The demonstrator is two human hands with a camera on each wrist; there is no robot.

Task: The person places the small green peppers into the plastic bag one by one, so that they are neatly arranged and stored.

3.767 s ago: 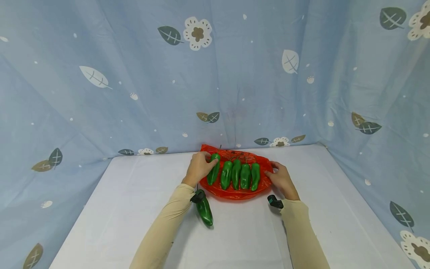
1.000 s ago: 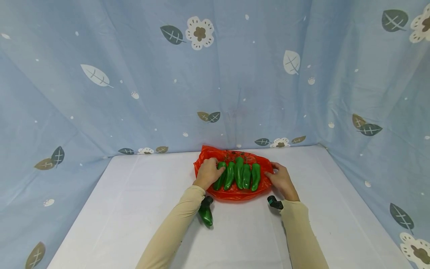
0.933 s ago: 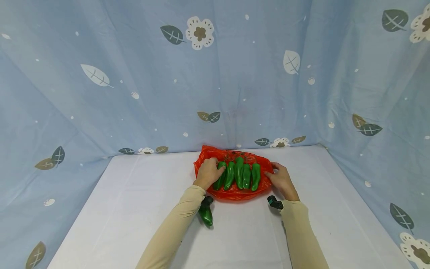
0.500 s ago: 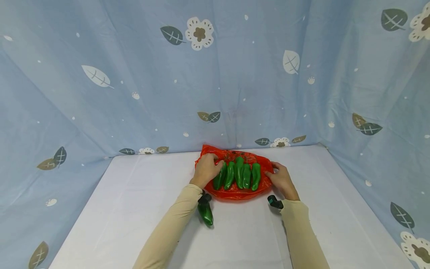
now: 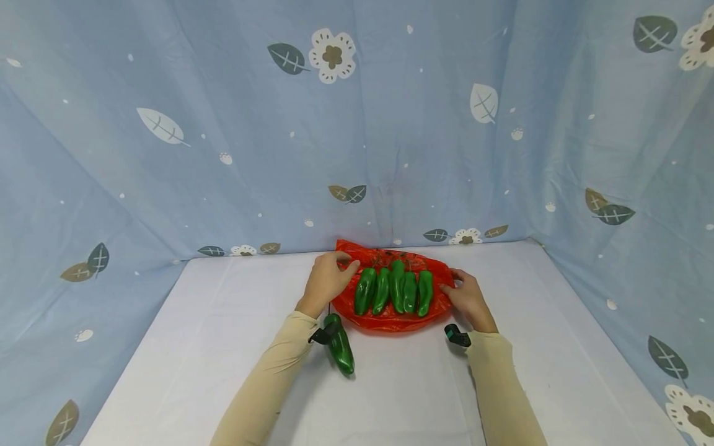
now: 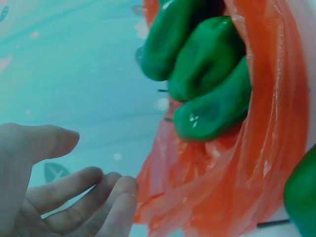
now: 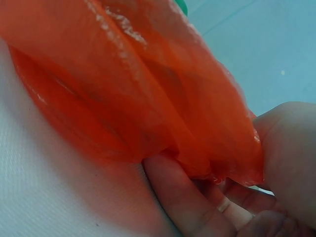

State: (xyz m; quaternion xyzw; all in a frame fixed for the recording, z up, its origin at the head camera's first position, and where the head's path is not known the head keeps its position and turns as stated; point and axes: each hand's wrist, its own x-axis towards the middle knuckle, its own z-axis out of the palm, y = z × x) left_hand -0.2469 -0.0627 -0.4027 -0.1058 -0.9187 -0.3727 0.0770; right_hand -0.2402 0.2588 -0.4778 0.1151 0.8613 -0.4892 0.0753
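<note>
A red plastic bag (image 5: 390,323) lies spread on the table, its mouth wide. Several glossy green peppers (image 5: 365,290) sit in a row in it, stems toward the back wall. My left hand (image 5: 326,282) is beside the bag's left edge; the left wrist view shows its fingers (image 6: 74,187) relaxed, thumb apart, holding nothing. At the bag's right edge my right hand (image 5: 470,302) pinches the thin plastic, thumb on the inner side and fingers beneath, as the right wrist view shows the gathered film (image 7: 197,143). One more green pepper (image 5: 342,353) lies outside, under my left wrist.
The white-covered table (image 5: 401,396) extends around the bag. Close behind it hangs a blue curtain (image 5: 390,124) with leaves and flowers, which also closes both sides. Black wrist cameras (image 5: 457,335) sit on my wrists near the tabletop.
My left hand sets the leftmost pepper down nearer the others, lets go and moves back left to the bag's edge. The row is tighter. My right hand stays at the right edge.
</note>
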